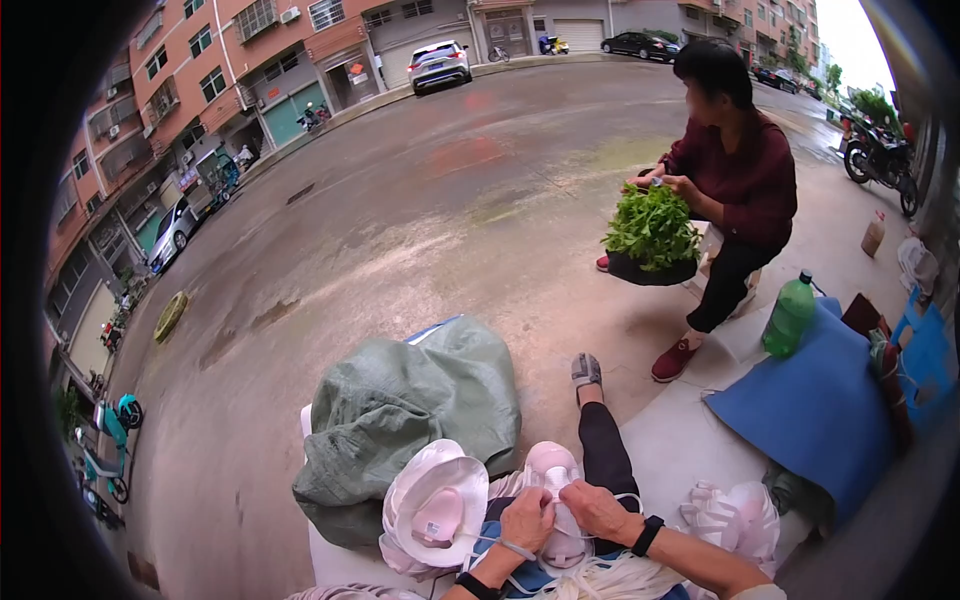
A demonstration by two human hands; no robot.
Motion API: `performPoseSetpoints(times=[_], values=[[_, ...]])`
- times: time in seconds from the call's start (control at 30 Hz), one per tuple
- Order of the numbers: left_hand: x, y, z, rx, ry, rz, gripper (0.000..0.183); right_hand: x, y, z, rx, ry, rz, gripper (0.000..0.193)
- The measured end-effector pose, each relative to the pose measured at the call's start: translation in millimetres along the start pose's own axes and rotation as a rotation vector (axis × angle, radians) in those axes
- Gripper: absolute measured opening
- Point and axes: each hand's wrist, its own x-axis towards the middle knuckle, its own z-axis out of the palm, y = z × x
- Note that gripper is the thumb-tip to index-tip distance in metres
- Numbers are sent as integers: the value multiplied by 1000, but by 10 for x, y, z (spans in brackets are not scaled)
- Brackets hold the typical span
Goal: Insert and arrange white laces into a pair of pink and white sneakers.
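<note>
A pale pink shoe upper (553, 460) with a white tongue lies across my lap. At its lacing, my left hand (527, 520) is closed in a pinch on a white shoelace. My right hand (602, 512) pinches at the opposite side of the lacing, also with a shoelace; the fingertips hide the exact grip. Lace ends loop by both hands. A bundle of cream-white laces (625, 582) is spread over my lap below the shoe. Left of my left hand, several white and pink shoe uppers (440, 505) are nested together.
A grey-green sack (420, 410) bulges ahead to the left. More pink uppers (735, 515) lie right of my right arm, near a blue sheet (815, 400) and green bottle (792, 315). Across from me a seated person (735, 180) holds leafy greens (652, 228) over a dark container.
</note>
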Motion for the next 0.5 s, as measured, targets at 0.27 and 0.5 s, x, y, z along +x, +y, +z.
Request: performPoseSetpoints(times=[0.27,0.5], values=[[60,-40,-160,5,-94,-34,13,101,54,146,165,12,3,11],[89,-85,-131,53,-154,4,13,67,-114,21,-10,-40,15,15]])
